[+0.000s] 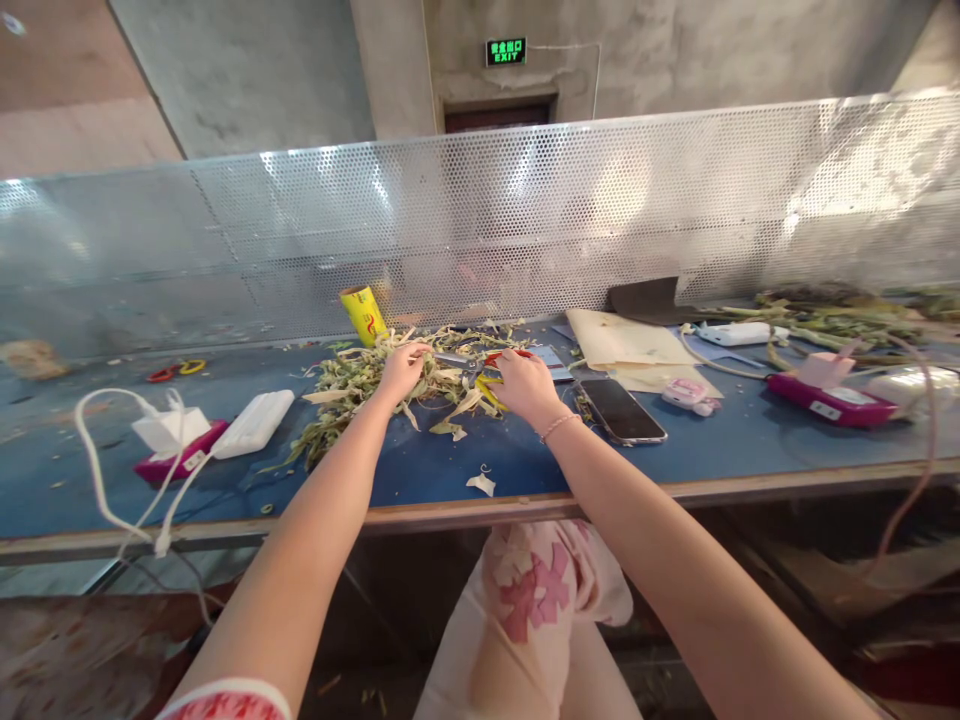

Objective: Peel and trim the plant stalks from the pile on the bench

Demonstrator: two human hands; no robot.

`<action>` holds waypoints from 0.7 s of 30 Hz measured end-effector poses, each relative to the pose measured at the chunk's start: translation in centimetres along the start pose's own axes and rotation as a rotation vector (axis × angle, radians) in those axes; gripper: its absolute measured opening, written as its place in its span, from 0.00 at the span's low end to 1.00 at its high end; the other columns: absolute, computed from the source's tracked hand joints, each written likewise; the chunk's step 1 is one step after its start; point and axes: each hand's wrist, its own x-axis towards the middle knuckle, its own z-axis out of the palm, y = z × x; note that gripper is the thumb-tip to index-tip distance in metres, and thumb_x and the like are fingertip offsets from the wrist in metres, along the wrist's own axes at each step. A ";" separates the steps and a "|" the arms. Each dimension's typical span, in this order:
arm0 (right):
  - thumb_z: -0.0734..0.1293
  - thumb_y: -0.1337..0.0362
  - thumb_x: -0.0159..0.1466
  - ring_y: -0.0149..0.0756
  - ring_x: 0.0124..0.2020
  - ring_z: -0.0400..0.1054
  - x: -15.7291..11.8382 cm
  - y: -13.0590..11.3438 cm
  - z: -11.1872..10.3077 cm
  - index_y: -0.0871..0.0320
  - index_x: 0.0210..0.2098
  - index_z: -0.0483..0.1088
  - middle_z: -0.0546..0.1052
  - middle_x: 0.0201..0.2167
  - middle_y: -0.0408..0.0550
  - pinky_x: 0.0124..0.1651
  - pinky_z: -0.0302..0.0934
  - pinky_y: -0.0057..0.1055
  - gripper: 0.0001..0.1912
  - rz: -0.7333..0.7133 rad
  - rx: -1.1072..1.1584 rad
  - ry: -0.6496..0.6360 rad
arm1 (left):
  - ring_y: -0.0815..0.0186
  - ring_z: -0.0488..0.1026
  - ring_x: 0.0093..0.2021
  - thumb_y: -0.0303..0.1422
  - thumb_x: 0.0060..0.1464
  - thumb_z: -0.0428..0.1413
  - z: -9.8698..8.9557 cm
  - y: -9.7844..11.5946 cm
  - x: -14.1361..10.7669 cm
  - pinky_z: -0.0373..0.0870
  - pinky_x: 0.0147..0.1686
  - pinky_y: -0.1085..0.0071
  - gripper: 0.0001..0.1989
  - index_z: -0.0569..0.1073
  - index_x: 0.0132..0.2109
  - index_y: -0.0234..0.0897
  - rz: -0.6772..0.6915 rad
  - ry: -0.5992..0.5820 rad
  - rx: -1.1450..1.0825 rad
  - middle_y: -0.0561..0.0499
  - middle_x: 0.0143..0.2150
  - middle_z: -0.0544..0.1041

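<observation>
A pair of scissors [491, 385] with one red and one yellow handle is gripped in my right hand [529, 388]. Its metal blades point left over a heap of dried, pale green plant stalks [334, 405]. My left hand [403, 374] is at the top of this heap, its fingers closed on dried plant stalks close to the blade tips. Exactly which stalk it pinches is hard to make out. Loose dry leaves lie under and between both hands, and one pale scrap [481, 484] rests nearer the table's front edge.
A yellow roll [363, 315] stands behind the heap. Left are a white power bank [253, 424], a cabled charger [171, 432] and other scissors [176, 370]. Right are a phone [621, 410], a pink case [688, 394] and brown paper [630, 340]. A perforated metal screen [480, 220] borders the blue table.
</observation>
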 end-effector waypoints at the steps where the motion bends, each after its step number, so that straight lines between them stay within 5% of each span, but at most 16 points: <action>1: 0.61 0.58 0.57 0.40 0.40 0.68 0.0 0.0 0.0 0.61 0.37 0.68 0.72 0.40 0.52 0.46 0.56 0.34 0.14 -0.004 -0.003 -0.010 | 0.59 0.70 0.42 0.22 0.43 0.52 0.0 -0.1 0.0 0.63 0.48 0.60 0.10 0.74 0.33 0.36 0.000 -0.001 0.025 0.46 0.36 0.75; 10: 0.60 0.56 0.58 0.40 0.40 0.69 -0.4 -0.3 0.4 0.64 0.43 0.64 0.70 0.44 0.59 0.37 0.61 0.30 0.19 -0.005 -0.022 -0.094 | 0.60 0.72 0.39 0.23 0.44 0.50 0.1 -0.9 0.2 0.64 0.47 0.60 0.11 0.74 0.35 0.35 0.016 -0.017 0.075 0.44 0.39 0.76; 21: 0.61 0.54 0.57 0.42 0.39 0.71 0.0 -0.7 0.4 0.62 0.36 0.68 0.76 0.34 0.56 0.37 0.61 0.30 0.17 -0.021 0.006 -0.228 | 0.60 0.71 0.45 0.24 0.46 0.47 -0.1 -1.5 0.2 0.64 0.49 0.59 0.14 0.74 0.39 0.34 0.006 -0.114 0.205 0.43 0.44 0.75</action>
